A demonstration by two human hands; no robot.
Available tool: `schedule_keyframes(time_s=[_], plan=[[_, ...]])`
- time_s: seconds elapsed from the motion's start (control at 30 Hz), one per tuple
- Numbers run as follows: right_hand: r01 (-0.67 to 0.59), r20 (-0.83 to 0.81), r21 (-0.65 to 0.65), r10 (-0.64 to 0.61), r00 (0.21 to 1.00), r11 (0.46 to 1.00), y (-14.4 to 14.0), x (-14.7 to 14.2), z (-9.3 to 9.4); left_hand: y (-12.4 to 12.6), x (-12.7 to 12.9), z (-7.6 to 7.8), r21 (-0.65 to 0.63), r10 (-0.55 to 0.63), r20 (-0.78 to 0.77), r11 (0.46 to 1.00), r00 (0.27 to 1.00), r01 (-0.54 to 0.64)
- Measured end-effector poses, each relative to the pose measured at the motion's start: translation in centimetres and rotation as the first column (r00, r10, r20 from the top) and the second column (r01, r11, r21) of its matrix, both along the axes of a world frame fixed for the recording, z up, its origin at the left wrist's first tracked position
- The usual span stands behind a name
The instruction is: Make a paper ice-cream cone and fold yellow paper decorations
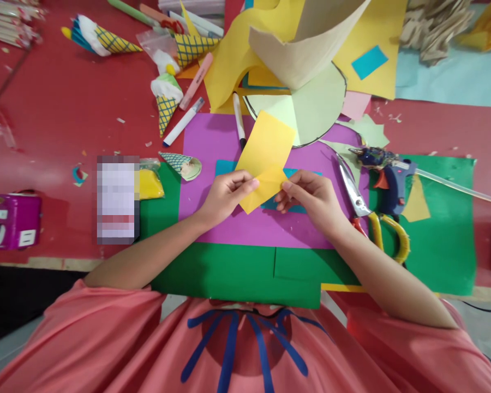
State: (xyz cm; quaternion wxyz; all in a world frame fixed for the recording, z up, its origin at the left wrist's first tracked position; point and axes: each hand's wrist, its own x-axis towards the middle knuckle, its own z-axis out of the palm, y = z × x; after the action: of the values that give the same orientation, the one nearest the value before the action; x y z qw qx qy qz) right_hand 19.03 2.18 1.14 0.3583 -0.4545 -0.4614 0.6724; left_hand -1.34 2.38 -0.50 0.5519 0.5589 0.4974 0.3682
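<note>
A yellow strip of paper, bent over near its lower end, is held between my two hands above a purple sheet. My left hand pinches the fold's left side between thumb and fingers. At the right corner, my right hand pinches the same paper with thumb and forefinger, its other fingers curled. Beneath the hands lies a blue paper piece, partly covered. A black-capped white marker lies just beyond the yellow paper, beside a pale green paper disc edged in black.
Scissors and a blue glue gun lie to the right on a green sheet. Small paper cones and markers are at the upper left. A beige curved paper piece stands at the back.
</note>
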Motion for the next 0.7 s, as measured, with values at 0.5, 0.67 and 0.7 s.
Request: schedule_keyframes(time_s=[0.5, 0.67, 0.7], plan=[[-0.201, 0.343, 0.354, 0.074, 0.936, 0.913, -0.51, -0.18, -0.22, -0.74, -0.14, 0.4, 0.163, -0.273, -0.208, 0.937, 0.939, 0.308], [-0.133, 0.336, 0.362, 0.004, 0.942, 0.923, -0.32, -0.1, -0.02, -0.64, -0.22, 0.42, 0.181, -0.201, -0.198, 0.954, 0.959, 0.238], [-0.136, 0.337, 0.364, 0.006, 0.941, 0.921, -0.3, -0.09, 0.0, -0.62, -0.21, 0.44, 0.2, -0.196, -0.206, 0.95, 0.959, 0.238]])
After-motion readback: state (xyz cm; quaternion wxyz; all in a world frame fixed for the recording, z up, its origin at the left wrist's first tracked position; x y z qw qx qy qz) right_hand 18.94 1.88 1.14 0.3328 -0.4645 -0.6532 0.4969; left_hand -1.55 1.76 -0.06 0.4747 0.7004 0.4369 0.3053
